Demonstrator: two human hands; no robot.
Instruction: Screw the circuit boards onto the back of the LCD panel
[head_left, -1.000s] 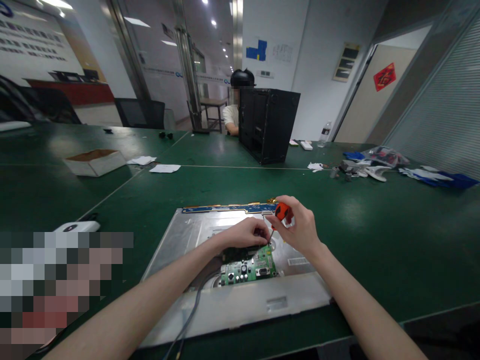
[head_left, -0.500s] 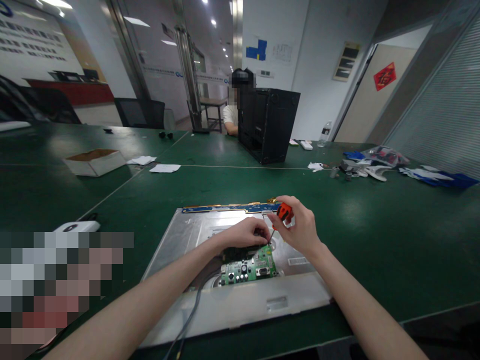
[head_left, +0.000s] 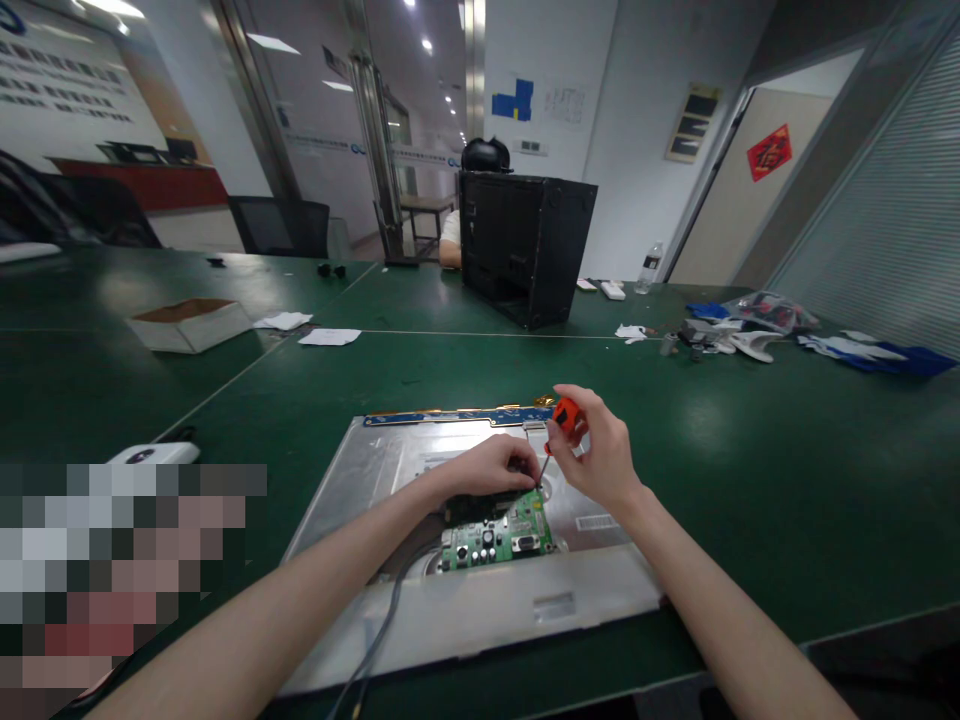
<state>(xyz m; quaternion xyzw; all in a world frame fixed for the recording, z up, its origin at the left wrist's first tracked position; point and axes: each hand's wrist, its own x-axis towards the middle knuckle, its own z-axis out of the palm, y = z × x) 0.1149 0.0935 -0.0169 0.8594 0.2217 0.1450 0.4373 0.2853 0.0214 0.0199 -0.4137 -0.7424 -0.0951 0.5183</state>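
My right hand [head_left: 600, 440] grips the orange and black handle of a screwdriver [head_left: 568, 414]. Its thin shaft slants down to the upper right corner of a green circuit board [head_left: 517, 530]. Beside the tip, the fingers of my left hand [head_left: 499, 463] are bent and pressed together; what they pinch, if anything, is hidden. The board lies on a silvery metal display panel [head_left: 390, 450], flat on the table. Along the panel's far edge runs a narrow blue circuit strip [head_left: 450, 418]. Dark cables [head_left: 390, 610] trail from the board toward me.
A black computer case [head_left: 525, 250] stands across the green table [head_left: 420, 375], partly hiding a person [head_left: 450, 240]. To the left are an open carton [head_left: 191, 330] and papers [head_left: 330, 337]. Scraps and plastic bags [head_left: 772, 312] lie at the right, near a bottle [head_left: 649, 268].
My right fingers have shifted around the screwdriver handle, while its tip and my left hand stay put. The computer case has turned and moved slightly left, covering more of the person behind it.
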